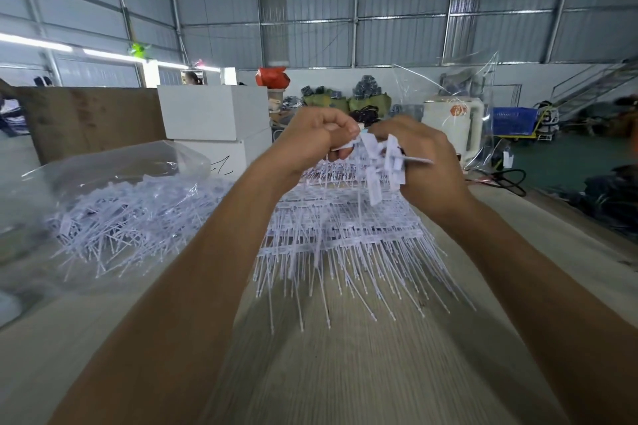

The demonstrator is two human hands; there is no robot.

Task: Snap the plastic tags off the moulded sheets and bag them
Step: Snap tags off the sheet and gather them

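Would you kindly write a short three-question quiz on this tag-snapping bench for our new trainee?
1. True or false: both hands grip white plastic tags above the stacked moulded sheets.
2. On which side of the person does the clear plastic bag of loose tags lie?
3. What stands behind that bag? A: white boxes; B: a ladder; C: a fan.

Key
1. True: the left hand and right hand hold white plastic tags over the stacked moulded sheets.
2. Left: the clear plastic bag rests on the pale wooden table.
3. A: white boxes.
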